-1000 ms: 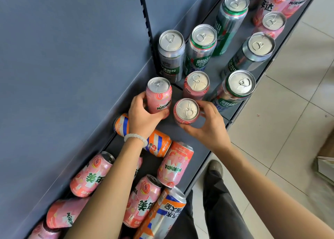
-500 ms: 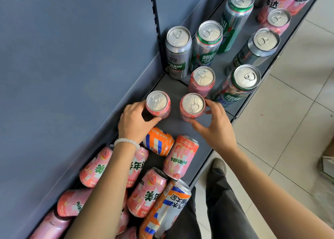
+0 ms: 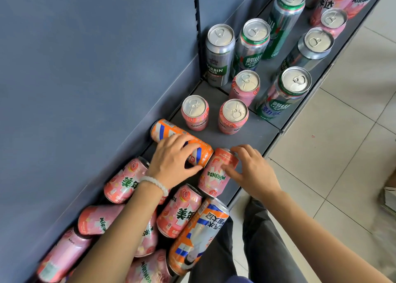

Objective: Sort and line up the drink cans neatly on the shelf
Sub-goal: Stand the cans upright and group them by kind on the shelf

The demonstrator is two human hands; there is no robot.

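Hands are moving on from the two upright pink cans they were setting down half a second ago. From the head camera, the left hand (image 3: 174, 160), with a white bead bracelet (image 3: 154, 184) at its wrist, is now lying over an orange can (image 3: 169, 130) that is on its side against the shelf's back wall; its fingers are curling over the can's top and the thumb is reaching under, so it is gripping the can. The right hand (image 3: 251, 171) is closing on a pink can (image 3: 216, 175) lying flat just beside the orange one, thumb pressed on its side and fingers hooked round its top end.

The two pink cans released a moment ago, one by the back wall (image 3: 195, 112) and one beside it (image 3: 233, 116), are standing free on the grey shelf (image 3: 255, 137), with a third pink can (image 3: 245, 87) upright behind them. Tall green and silver cans (image 3: 252, 47) are standing farther along the shelf. A heap of pink and orange cans (image 3: 180, 212) is lying jumbled at the near end, under the left forearm.
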